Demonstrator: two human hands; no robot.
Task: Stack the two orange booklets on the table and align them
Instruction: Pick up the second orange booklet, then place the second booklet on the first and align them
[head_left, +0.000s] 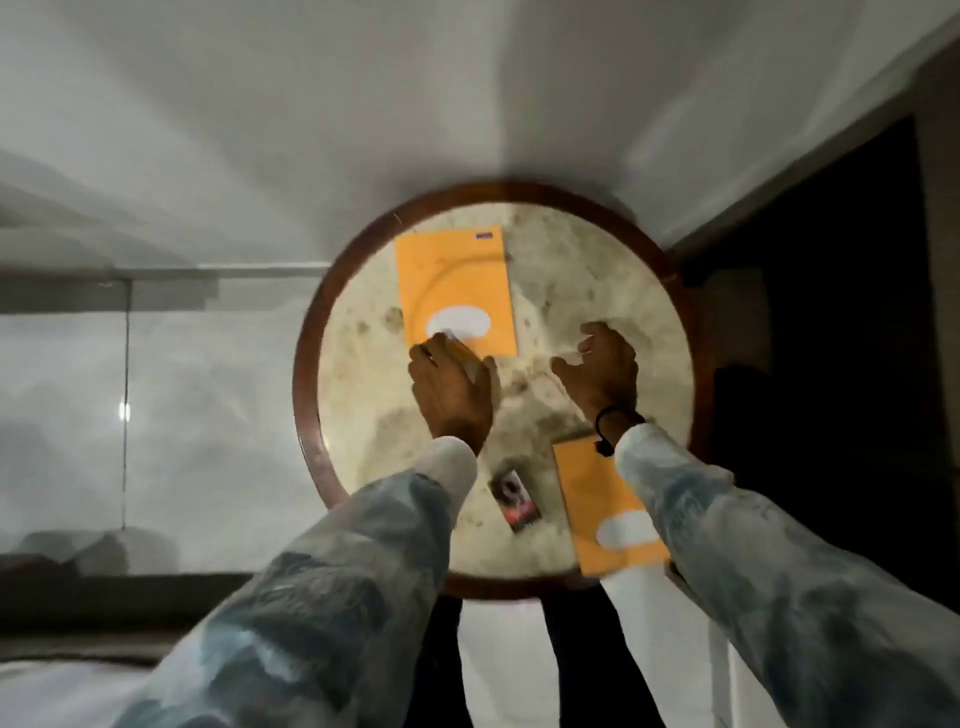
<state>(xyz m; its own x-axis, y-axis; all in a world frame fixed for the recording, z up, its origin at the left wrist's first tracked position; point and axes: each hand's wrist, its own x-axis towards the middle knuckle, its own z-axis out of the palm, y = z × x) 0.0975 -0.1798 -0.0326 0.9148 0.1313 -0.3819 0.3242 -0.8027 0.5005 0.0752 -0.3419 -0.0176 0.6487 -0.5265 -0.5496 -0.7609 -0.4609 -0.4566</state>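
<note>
Our left hand (451, 382) has fingers pressed on the near edge of the far booklet (456, 288); whether it's actually pinching it, we can't tell. Right hand (602, 371) hovers loosely spread, holding nothing. The other booklet (597, 499) sits at the table's (311, 364) near right rim, under our sleeve (691, 499). They look thin, floppy and light, so we'd slide one and pinch a corner.

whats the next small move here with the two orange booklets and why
Probably close the left hand on the near edge of the far orange booklet and draw it toward the near orange booklet. The two lie apart on the round table, the left fingers already rest on that edge, and the right hand hovers open and empty.
</note>
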